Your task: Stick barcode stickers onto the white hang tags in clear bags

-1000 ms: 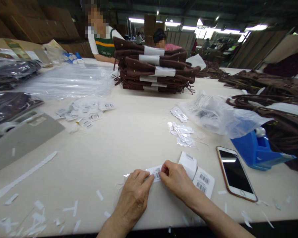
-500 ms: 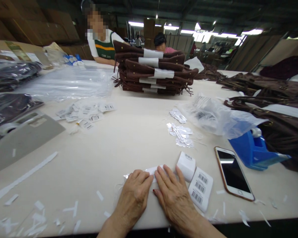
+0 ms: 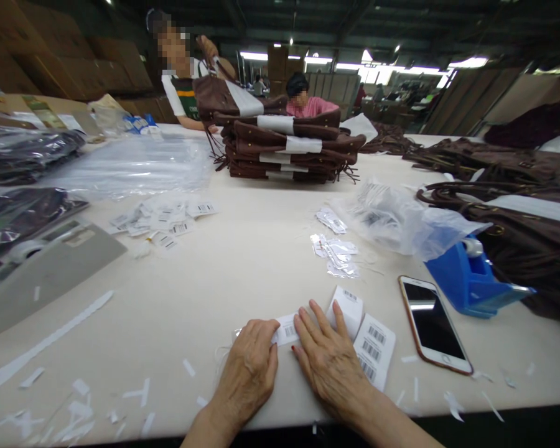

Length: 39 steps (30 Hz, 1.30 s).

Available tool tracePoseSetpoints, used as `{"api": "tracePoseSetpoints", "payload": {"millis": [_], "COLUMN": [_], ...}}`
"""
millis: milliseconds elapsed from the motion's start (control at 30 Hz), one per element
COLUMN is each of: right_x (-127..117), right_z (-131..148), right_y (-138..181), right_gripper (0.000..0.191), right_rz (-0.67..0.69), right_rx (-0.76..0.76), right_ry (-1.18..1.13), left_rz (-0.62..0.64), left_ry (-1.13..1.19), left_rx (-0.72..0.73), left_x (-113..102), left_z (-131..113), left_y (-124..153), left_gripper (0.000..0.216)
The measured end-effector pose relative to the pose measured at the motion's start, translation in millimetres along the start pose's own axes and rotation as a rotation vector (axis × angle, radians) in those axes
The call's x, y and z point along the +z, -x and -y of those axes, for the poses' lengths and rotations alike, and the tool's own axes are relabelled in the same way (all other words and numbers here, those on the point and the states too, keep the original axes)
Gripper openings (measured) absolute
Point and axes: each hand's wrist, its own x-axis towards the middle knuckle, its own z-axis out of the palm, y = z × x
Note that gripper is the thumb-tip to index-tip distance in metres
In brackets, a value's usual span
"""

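A white barcode tag [image 3: 287,331] lies on the table between my hands. My left hand [image 3: 252,359] is closed on its left end, fingers curled and pressed together. A bit of shiny white edge and thin string shows behind that hand; what else the fingers cover is hidden. My right hand [image 3: 327,350] lies flat with fingers spread, its fingertips touching the tag's right end. Beside it, a strip of barcode labels [image 3: 376,341] is folded, its upper part [image 3: 348,308] by my right fingertips and its lower part partly under the hand.
A phone [image 3: 434,323] and a blue tape dispenser [image 3: 476,277] stand at right, a grey dispenser [image 3: 51,267] at left. Tag piles [image 3: 338,252] [image 3: 165,218], clear bags [image 3: 135,158] and stacked brown bags [image 3: 280,146] lie beyond. A co-worker [image 3: 182,87] stands opposite.
My left hand has shifted slightly left and more of the barcode tag shows between my hands. Across the table, the co-worker has lifted the top brown bag's left side by its strap.
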Motion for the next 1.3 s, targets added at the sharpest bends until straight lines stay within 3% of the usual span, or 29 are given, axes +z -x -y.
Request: {"api": "tracePoseSetpoints", "payload": {"millis": [233, 367, 600, 833, 1067, 1300], "right_x": [-4, 5, 15, 11, 4, 6], "right_z": [2, -7, 2, 11, 3, -2], "right_y": [2, 11, 10, 0, 2, 3], "right_gripper": [0.037, 0.040, 0.042, 0.037, 0.032, 0.027], "right_rz": [-0.017, -0.162, -0.158, -0.029, -0.189, -0.179], "right_rx": [-0.024, 0.126, 0.097, 0.019, 0.173, 0.277], "right_ry": [-0.061, 0.024, 0.032, -0.130, -0.270, -0.508], "left_rz": [-0.028, -0.090, 0.054, 0.127, 0.280, 0.362], "left_ry": [0.064, -0.200, -0.166, -0.096, -0.015, 0.213], "left_rx": [0.005, -0.067, -0.151, -0.226, -0.473, -0.575], "left_x": [-13, -23, -19, -23, -35, -35], "left_z": [5, 12, 18, 14, 0, -4], "left_y": [0, 3, 2, -4, -30, -36], "left_gripper": [0.029, 0.044, 0.033, 0.034, 0.018, 0.014]}}
